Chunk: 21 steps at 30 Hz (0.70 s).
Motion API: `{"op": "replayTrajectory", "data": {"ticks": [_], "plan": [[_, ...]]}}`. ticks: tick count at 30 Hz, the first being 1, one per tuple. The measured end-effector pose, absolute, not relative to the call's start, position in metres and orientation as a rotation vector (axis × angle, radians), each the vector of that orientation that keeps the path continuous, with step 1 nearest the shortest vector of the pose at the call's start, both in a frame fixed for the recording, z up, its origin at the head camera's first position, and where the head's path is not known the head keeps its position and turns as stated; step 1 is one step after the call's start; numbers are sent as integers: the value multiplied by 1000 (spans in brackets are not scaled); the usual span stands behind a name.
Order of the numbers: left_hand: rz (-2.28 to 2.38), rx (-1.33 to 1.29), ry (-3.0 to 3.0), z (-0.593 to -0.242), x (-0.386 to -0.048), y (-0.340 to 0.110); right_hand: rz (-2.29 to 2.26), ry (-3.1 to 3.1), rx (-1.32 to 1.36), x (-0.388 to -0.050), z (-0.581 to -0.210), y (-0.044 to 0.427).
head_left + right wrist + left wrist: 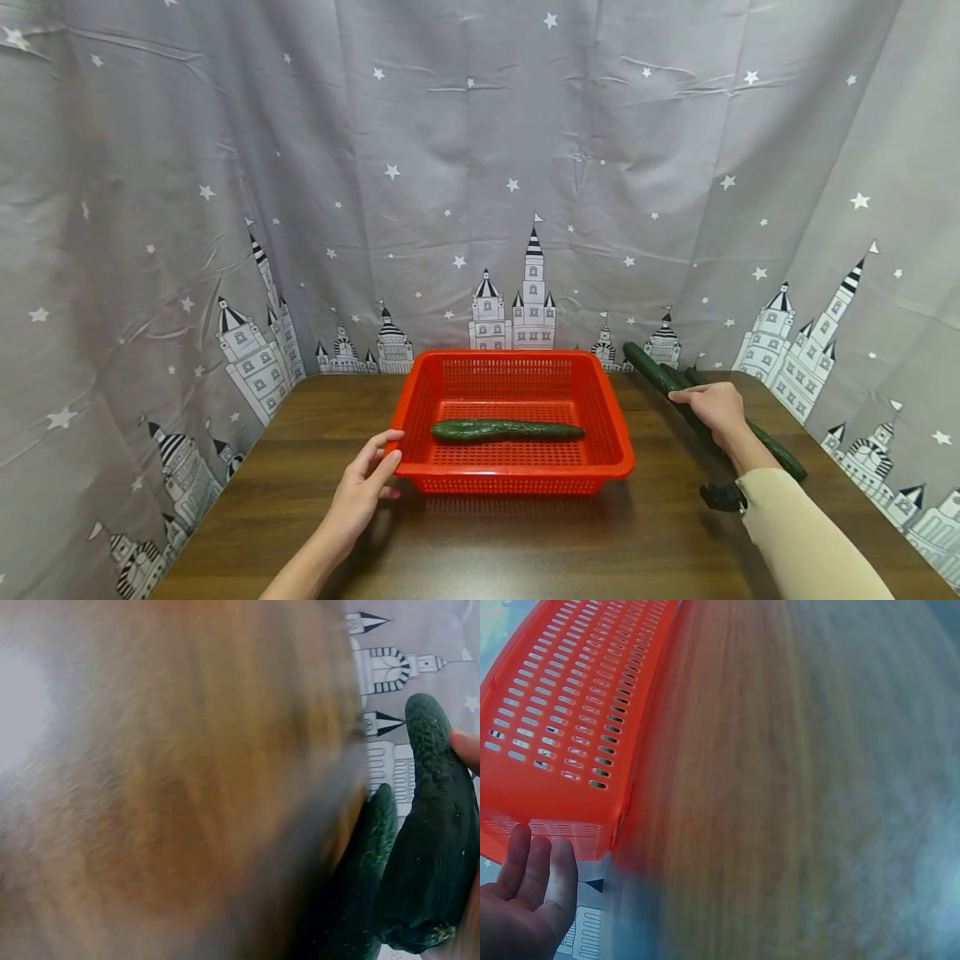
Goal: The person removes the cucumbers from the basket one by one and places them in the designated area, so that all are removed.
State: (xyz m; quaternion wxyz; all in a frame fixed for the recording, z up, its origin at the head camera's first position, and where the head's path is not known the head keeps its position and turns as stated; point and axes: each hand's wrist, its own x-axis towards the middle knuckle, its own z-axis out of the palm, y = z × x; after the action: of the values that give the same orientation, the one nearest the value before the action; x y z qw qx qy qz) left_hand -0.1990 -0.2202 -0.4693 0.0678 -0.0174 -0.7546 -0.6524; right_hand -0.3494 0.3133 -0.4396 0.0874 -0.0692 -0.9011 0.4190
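Observation:
In the head view a red plastic basket (517,469) with slotted walls stands on the table. One green cucumber (506,430) lies crosswise inside it. My left hand (363,479) holds the basket's left rim near the front corner, thumb on top; in the left wrist view several fingers (536,874) reach up to the end wall. My right hand (720,410) grips a long cucumber (651,368), tilted above others at the table's right. The right wrist view shows this held cucumber (435,840) close up, with another cucumber (356,885) beside and behind it.
At least one more cucumber (780,454) lies on the brown wooden table (315,417), partly hidden by my right arm. A grey curtain (450,167) with printed castles and stars hangs behind and along both sides. A dark object (722,497) sits by the right cuff.

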Motion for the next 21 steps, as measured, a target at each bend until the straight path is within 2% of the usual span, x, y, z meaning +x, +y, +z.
{"op": "replayTrajectory", "data": {"ticks": [21], "plan": [[-1968, -55, -2271, -467, -198, -220, 962, -2801, -308, -340, -459, 316]]}}
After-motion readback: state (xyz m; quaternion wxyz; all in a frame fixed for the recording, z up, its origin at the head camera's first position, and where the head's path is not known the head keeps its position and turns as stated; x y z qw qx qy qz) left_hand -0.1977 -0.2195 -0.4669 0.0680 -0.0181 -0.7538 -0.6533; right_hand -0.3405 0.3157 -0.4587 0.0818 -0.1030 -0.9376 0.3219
